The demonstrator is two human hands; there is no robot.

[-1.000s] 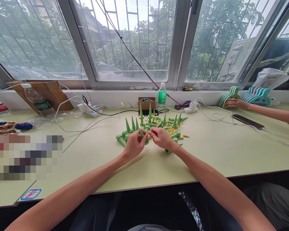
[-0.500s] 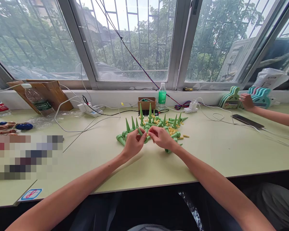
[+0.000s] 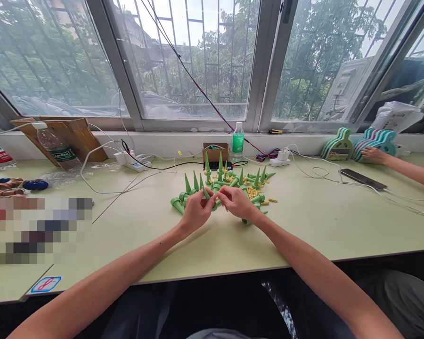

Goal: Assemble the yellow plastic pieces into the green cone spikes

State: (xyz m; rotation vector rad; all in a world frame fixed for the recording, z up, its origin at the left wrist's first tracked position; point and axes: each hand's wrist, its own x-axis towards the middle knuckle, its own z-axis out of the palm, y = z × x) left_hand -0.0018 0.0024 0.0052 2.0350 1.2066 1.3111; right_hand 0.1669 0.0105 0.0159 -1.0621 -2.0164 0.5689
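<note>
Workroom, long shared table, piled parts

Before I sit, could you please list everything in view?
Green cones: over ten, green, centre
Yellow pieces: many, yellow, among cones
Small box: one, brown, behind cones
Bottles: three, clear, along the back
Cardboard: one, brown, back left
Power strips: two, white, back
Cables: several, white and dark, back
Flat devices: two, black, right and centre
Stacks: two, green and blue, back right
Plastic wrap: one, whitish, right sill
Knobbed items: several, brown and blue, left
Windows: several, grey-framed, back
Tables: two, yellow-green, joined at left
Co-worker's hand: one, bare, at blue stack
Left hand: one, bare, holding a cone
Right hand: one, bare, beside it
</note>
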